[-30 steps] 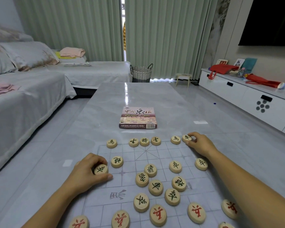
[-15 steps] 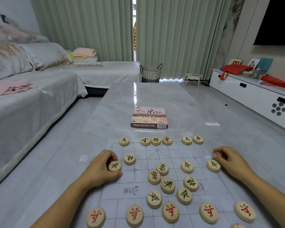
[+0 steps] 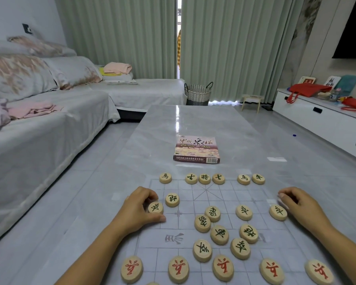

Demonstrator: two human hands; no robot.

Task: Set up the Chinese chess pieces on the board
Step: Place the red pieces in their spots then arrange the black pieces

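Note:
A clear plastic chess board (image 3: 193,202) lies on the glossy grey table. My left hand (image 3: 138,210) pinches a black-lettered wooden piece (image 3: 155,207) at the board's left edge. My right hand (image 3: 298,204) rests with curled fingers just beyond another black piece (image 3: 278,212) at the right edge; it holds nothing I can see. Several black pieces line the far row, among them the general (image 3: 204,178) and a chariot (image 3: 258,178). More black pieces lie loose mid-board (image 3: 219,235). Red soldiers (image 3: 178,269) stand in a near row.
The chess box (image 3: 196,150) lies on the table beyond the board. A grey-covered sofa (image 3: 39,128) runs along the left. A white cabinet (image 3: 325,120) with red bags stands at the right, and a woven basket (image 3: 197,94) sits by the curtains.
My right hand let go of the chariot in the far row and drew back toward the right-edge piece. My left hand kept its piece at the board's left edge. The view shifted left.

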